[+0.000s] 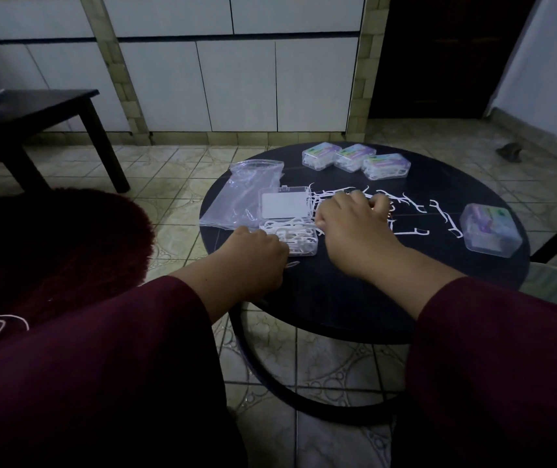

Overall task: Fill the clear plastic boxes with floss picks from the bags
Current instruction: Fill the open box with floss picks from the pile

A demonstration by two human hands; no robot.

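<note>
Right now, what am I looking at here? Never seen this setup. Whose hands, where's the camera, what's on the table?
There is no machine: a person works bare-handed, and the single picture comes from a wide-angle camera on their head, looking forward and down.

On the round black table an open clear box lies part-filled with white floss picks, its lid back. Behind it lies a clear plastic bag. Loose floss picks are scattered mid-table. Three closed boxes sit in a row at the far edge, and a fourth closed box at the right.

The left hand is curled against the open box's near corner. The right hand is curled over the loose picks, apparently gathering some; what it holds is hidden.
</note>
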